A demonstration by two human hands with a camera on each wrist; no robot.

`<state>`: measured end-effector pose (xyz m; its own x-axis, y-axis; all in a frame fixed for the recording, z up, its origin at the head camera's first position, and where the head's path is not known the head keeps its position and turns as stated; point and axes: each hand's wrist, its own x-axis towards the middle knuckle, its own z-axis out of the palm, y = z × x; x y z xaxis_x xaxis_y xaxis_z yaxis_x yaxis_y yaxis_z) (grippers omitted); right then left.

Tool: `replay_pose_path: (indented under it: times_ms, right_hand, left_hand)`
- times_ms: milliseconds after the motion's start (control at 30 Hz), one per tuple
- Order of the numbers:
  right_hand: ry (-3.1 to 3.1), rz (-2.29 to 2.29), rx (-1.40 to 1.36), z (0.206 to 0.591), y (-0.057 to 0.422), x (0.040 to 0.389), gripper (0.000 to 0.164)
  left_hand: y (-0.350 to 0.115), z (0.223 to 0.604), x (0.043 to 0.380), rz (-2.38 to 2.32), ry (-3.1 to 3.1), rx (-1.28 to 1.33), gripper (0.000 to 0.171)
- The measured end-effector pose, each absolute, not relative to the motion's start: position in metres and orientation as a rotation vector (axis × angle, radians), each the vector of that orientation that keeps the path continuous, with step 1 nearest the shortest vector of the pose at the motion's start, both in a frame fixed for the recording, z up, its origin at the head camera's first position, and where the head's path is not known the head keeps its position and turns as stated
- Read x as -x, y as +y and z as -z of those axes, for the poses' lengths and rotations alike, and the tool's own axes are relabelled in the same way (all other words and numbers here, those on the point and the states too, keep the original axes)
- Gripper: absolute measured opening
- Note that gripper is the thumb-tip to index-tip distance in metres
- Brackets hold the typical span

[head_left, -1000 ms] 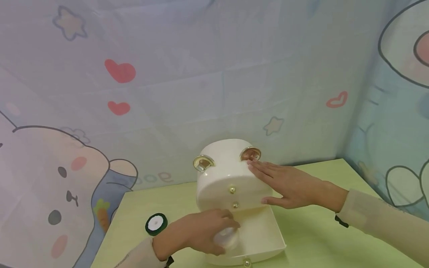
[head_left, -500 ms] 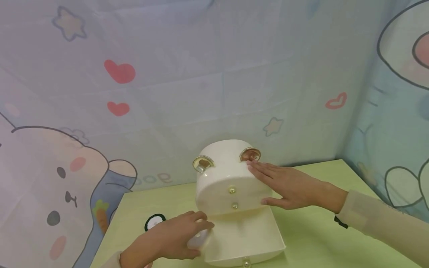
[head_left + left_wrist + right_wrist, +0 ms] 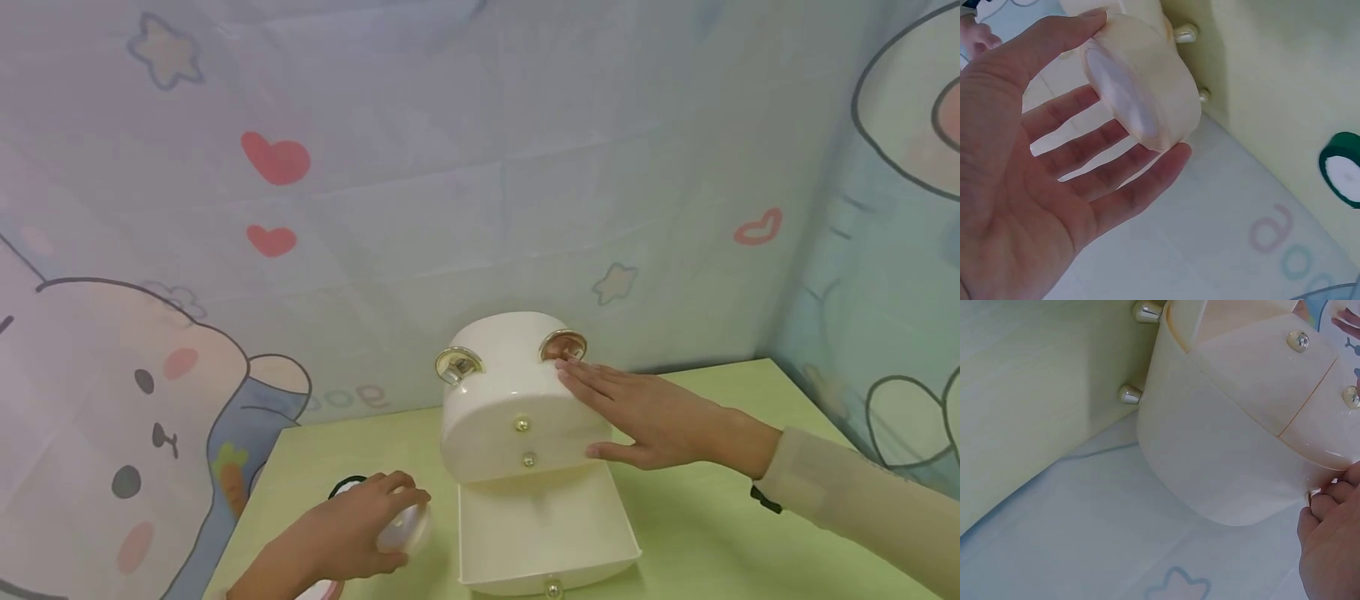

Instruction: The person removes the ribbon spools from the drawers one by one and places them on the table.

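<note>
My left hand (image 3: 337,529) holds a roll of cream ribbon (image 3: 1160,78) by its rim, thumb on one side and fingertips on the other. The roll is left of a white, round-topped drawer box (image 3: 510,375) with gold ear-shaped trims and small gold knobs. Its bottom drawer (image 3: 543,533) is pulled out, and the inside shows bare. On the box's upper right side rests my right hand (image 3: 648,412), fingers extended beside the right gold ear (image 3: 562,343). The right wrist view shows only part of that hand (image 3: 1335,531) at the box's edge.
A dark green ribbon roll with a white centre (image 3: 1342,169) lies on the light green table (image 3: 720,517), mostly behind the left hand in the head view. A pink-rimmed white roll (image 3: 324,590) peeks out below the left wrist. A printed cloth backdrop (image 3: 450,167) stands behind.
My left hand has carried the cream ribbon roll out of the open drawer and leftward over the table, now covering much of the green roll. The right hand stays on the box.
</note>
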<state>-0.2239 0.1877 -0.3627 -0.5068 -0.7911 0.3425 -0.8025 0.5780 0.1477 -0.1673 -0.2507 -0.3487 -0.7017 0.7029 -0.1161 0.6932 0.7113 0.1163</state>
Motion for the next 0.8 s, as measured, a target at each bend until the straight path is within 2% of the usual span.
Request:
replay_pose_path:
  times_ms: [400,800]
  right_hand:
    - [-2.412,-0.048,-1.303,0.364,0.188,0.224,0.090]
    - [-2.420,-0.060,-1.305,0.364,0.188,0.225,0.090]
  left_hand:
    - [-0.296,0.382,0.178,-0.233,2.807,-0.928,0.063]
    - [-0.311,0.408,0.185,-0.274,2.822,-0.870,0.064]
